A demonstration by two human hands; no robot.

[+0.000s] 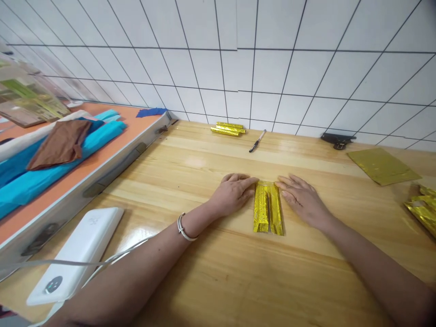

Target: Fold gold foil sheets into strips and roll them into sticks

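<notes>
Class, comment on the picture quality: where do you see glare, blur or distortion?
Head view: pale glare on the wooden table beside the white power bank; head view: gold foil at the far right looks soft; head view: grid lines on the tiled wall fan outward, one jogging near the top middle.

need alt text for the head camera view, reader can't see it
A person's left hand and right hand rest on a wooden table, either side of the far end of a folded gold foil piece. Beyond lie gold foil rolls and a pen; a white power bank is at left.
</notes>
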